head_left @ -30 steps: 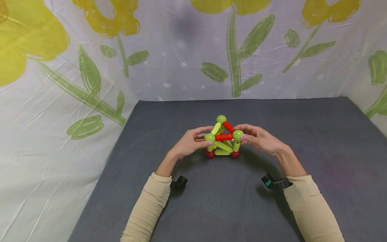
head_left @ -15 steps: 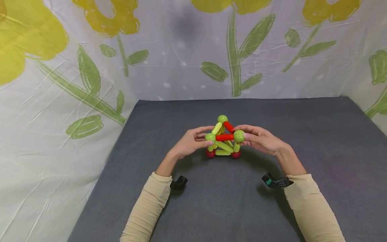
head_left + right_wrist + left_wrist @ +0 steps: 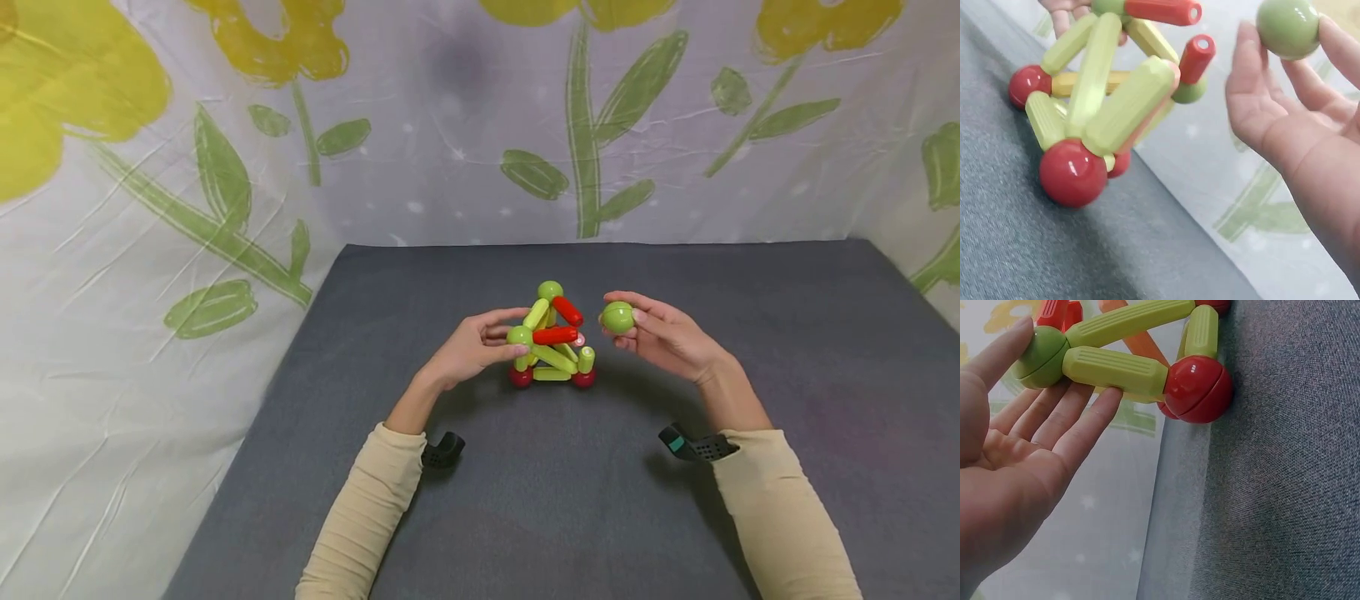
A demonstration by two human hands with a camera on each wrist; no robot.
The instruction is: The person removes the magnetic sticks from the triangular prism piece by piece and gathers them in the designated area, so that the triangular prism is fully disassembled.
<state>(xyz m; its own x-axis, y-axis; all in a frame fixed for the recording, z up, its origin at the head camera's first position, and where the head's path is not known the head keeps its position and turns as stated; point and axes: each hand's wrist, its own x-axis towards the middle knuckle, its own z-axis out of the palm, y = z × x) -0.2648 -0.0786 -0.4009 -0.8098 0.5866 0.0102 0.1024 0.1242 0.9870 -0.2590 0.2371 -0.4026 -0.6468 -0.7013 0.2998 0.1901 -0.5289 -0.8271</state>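
A frame of magnetic rods and balls stands on the grey cloth, its red balls (image 3: 1072,173) at the bottom. My left hand (image 3: 471,350) pinches the green ball (image 3: 1042,357) at its upper left corner, the other fingers behind a yellow-green rod (image 3: 1116,370). My right hand (image 3: 670,337) holds a loose green ball (image 3: 618,317) between thumb and fingers, to the right of the frame and apart from it. Two red rods (image 3: 556,335) and an upright yellow-green rod (image 3: 1132,106) have bare ends on that side. Another green ball (image 3: 550,290) tops the far corner.
Grey cloth (image 3: 525,500) covers the table. A white sheet printed with yellow flowers and green leaves (image 3: 450,125) hangs behind it and along both sides. Dark wrist straps (image 3: 693,444) sit at both sleeves.
My right hand has pulled the green ball off the frame's right corner and moved right and slightly up with it, baring the rod ends. The left hand stays nearly still.
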